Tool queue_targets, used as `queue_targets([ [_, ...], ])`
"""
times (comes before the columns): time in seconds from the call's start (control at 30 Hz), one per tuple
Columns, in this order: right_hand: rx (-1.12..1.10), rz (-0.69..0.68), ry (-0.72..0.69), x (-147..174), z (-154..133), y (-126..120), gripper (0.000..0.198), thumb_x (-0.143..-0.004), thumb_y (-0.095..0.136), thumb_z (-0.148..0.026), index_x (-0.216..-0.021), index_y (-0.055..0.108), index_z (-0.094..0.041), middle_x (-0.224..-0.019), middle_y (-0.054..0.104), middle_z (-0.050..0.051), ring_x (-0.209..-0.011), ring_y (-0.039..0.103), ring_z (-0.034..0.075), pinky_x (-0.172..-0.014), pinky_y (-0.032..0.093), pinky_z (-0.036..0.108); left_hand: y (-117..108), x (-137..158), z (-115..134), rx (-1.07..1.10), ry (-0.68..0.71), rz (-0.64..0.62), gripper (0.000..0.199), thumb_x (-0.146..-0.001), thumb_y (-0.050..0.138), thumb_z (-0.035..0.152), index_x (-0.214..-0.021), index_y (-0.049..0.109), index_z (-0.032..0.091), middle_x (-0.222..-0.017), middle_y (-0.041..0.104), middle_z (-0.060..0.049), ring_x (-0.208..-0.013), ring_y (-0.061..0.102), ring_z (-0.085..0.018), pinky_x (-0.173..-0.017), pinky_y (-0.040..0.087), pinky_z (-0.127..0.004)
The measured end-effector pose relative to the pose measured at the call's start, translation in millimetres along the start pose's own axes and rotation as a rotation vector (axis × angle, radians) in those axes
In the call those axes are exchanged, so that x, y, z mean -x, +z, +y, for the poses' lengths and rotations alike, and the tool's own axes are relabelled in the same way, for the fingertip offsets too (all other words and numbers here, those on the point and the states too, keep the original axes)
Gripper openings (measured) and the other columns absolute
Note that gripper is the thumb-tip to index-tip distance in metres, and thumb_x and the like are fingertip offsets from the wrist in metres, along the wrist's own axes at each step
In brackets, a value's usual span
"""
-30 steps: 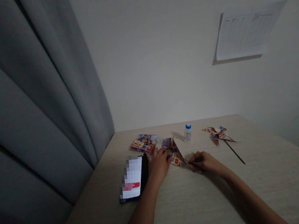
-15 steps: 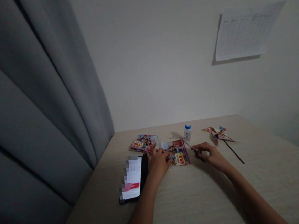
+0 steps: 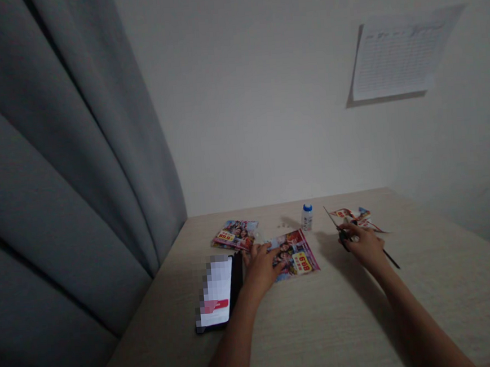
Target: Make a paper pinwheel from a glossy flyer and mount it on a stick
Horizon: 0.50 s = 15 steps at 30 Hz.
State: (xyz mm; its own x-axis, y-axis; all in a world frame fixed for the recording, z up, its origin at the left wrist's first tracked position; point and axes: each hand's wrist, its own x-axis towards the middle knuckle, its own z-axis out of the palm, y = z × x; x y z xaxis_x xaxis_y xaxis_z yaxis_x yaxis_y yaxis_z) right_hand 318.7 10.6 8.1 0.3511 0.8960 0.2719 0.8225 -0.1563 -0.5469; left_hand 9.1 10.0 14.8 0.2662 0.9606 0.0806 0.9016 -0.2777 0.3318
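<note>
My left hand (image 3: 261, 266) lies with spread fingers on the left part of a colourful printed flyer (image 3: 292, 254), pressing it to the table. A pair of scissors (image 3: 343, 241) with black handles and thin blades is in my right hand (image 3: 363, 246), held above the table with the tips pointing away and to the left. The fingers partly hide the handles. Just behind the right hand lies a paper pinwheel (image 3: 363, 217) on a dark stick (image 3: 392, 259), partly covered by that hand.
A small white bottle with a blue cap (image 3: 307, 218) stands behind the flyer, near small pale bits (image 3: 283, 225). More flyers (image 3: 235, 234) lie at the back left. A lit phone (image 3: 214, 293) in a dark case is left of my forearm. Grey curtain (image 3: 77, 162) borders the left.
My right hand has moved right with the scissors, away from the flyer's edge and over toward the pinwheel. The flyer has turned slightly, its near right corner shifting right. My left hand stays on it.
</note>
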Motion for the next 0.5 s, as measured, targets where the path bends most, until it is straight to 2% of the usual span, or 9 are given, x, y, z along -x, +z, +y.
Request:
queue_targets([
  [0.2, 0.145, 0.008, 0.104, 1.6, -3.5, 5.8, 0.046, -0.085, 0.054, -0.046, -0.123, 0.066, -0.022, -0.111, 0.074, 0.014, -0.123, 0.054, 0.037, -0.100, 0.032, 0.056, 1.1, -0.1, -1.2, -0.011, 0.009, -0.034, 0.043, -0.092, 0.060, 0.051, -0.134, 0.064, 0.044, -0.154, 0.051, -0.002, -0.146, 0.031, -0.036, -0.118, 0.012, -0.074],
  [0.37, 0.176, -0.008, 0.033, 2.4, -11.9, 9.5, 0.039, -0.087, 0.053, -0.046, -0.112, 0.070, -0.021, -0.108, 0.074, 0.015, -0.123, 0.054, 0.037, -0.101, 0.029, 0.055, 2.7, 0.0, -1.4, -0.003, 0.001, -0.059, 0.045, -0.092, 0.059, 0.053, -0.136, 0.062, 0.044, -0.157, 0.046, -0.001, -0.149, 0.026, -0.038, -0.117, 0.010, -0.076],
  [0.5, 0.228, 0.024, -0.034, 5.1, -20.9, 12.4, 0.036, -0.089, 0.052, -0.044, -0.106, 0.074, -0.021, -0.105, 0.074, 0.018, -0.119, 0.055, 0.038, -0.098, 0.029, 0.056, 4.7, -1.0, -0.8, -0.058, 0.007, -0.036, 0.050, -0.095, 0.052, 0.054, -0.144, 0.055, 0.041, -0.156, 0.048, -0.002, -0.147, 0.029, -0.038, -0.115, 0.014, -0.077],
])
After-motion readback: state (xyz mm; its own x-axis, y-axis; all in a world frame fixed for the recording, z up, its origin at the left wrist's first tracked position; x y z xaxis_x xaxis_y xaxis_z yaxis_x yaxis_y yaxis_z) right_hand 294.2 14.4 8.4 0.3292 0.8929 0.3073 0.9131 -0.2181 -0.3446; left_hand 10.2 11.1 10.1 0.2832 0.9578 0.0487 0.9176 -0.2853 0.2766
